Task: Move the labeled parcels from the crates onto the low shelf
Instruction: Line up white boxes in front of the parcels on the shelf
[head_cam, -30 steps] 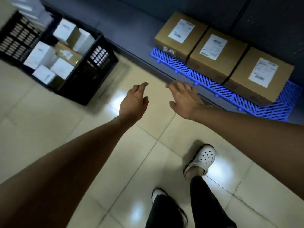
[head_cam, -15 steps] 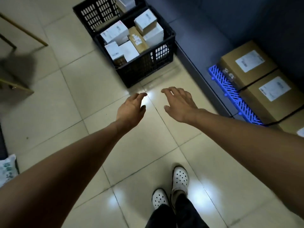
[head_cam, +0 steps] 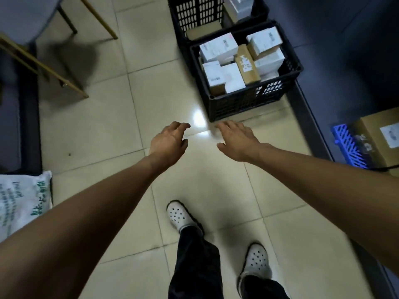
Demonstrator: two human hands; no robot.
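A black crate point(head_cam: 241, 103) on the tiled floor holds several white and brown labeled parcels point(head_cam: 219, 48). A second black crate point(head_cam: 194, 14) stands behind it with a few more boxes. My left hand point(head_cam: 167, 143) and my right hand point(head_cam: 236, 140) are stretched out side by side, palms down, fingers relaxed, holding nothing, just short of the near crate's front wall. At the right edge a brown labeled parcel point(head_cam: 382, 134) sits on a blue grid mat point(head_cam: 347, 145) on the low dark shelf point(head_cam: 311, 117).
Wooden chair legs point(head_cam: 71, 87) stand at the upper left. A white printed sack point(head_cam: 21, 201) lies at the left edge. My two feet in white clogs point(head_cam: 180, 214) are on the beige tiles below my arms.
The view has swung left, away from the shelf and toward the crates. The near crate now sits straight ahead of both hands. The hands stay empty and spread a little wider.
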